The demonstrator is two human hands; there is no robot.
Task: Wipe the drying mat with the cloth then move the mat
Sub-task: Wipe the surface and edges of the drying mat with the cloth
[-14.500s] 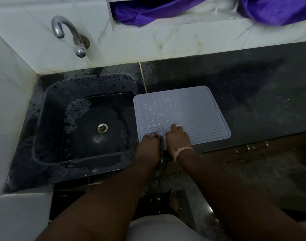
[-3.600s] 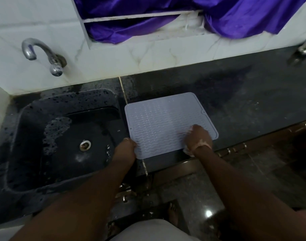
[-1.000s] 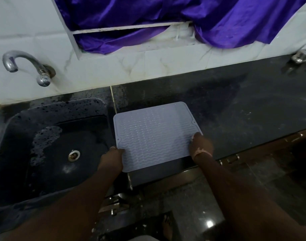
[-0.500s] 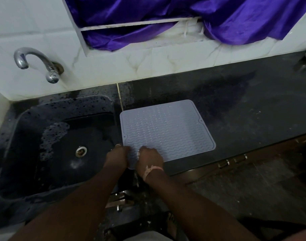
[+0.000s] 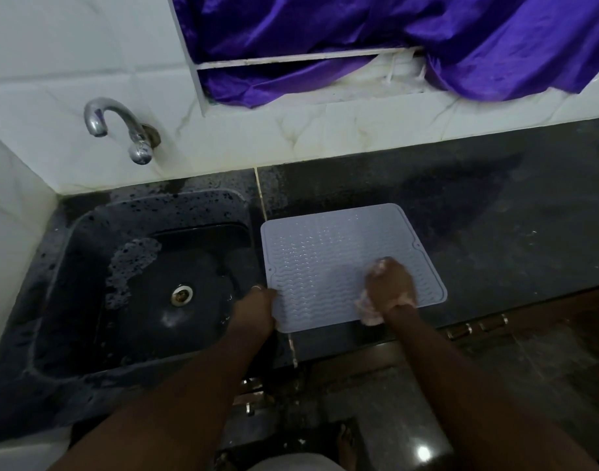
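A pale grey ribbed drying mat [image 5: 328, 260] lies flat on the dark counter just right of the sink. My right hand [image 5: 390, 287] presses a small pale pink cloth [image 5: 369, 312] onto the mat's near right part, fingers curled over the cloth. Most of the cloth is hidden under that hand. My left hand [image 5: 255, 309] holds the mat's near left edge, by the sink's rim.
The black sink [image 5: 145, 283] with suds and a drain sits to the left, a metal tap [image 5: 121, 130] above it. Dark counter [image 5: 495, 232] stretches right of the mat. Purple fabric [image 5: 359, 39] hangs over the tiled wall behind. The counter's front edge runs right below the mat.
My right hand with the cloth has slid from the mat's near left corner to its near right part. My left hand stays at the near left edge.
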